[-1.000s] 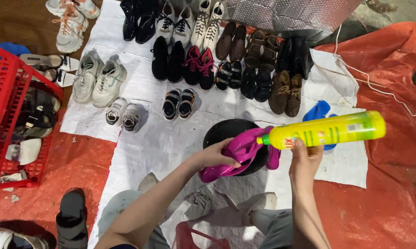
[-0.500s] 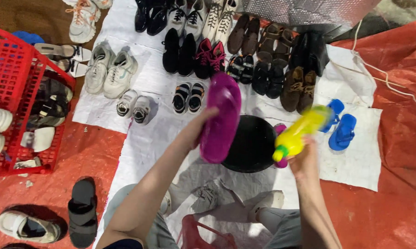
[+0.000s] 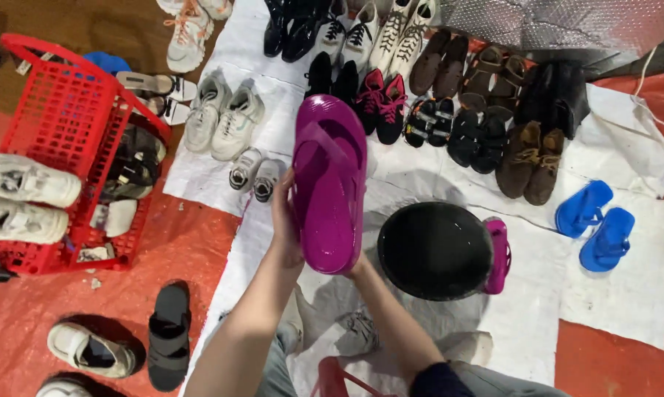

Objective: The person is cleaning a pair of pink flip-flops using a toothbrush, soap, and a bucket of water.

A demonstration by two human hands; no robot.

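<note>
Left hand (image 3: 284, 220) gripped purple sandal (image 3: 328, 187) by its edge, right hand (image 3: 358, 266) held its heel underneath, beside black basin (image 3: 435, 250) on white sheet (image 3: 611, 309)

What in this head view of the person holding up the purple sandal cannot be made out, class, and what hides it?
- Right hand: almost all hidden behind the purple sandal; its grip cannot be judged.
- Second purple sandal: mostly hidden behind the black bowl.
- Shoes in the red basket: half hidden by its mesh wall.
- Top row of shoes: cut off by the top edge.
- Left hand: fingertips hidden behind the sandal.
</note>
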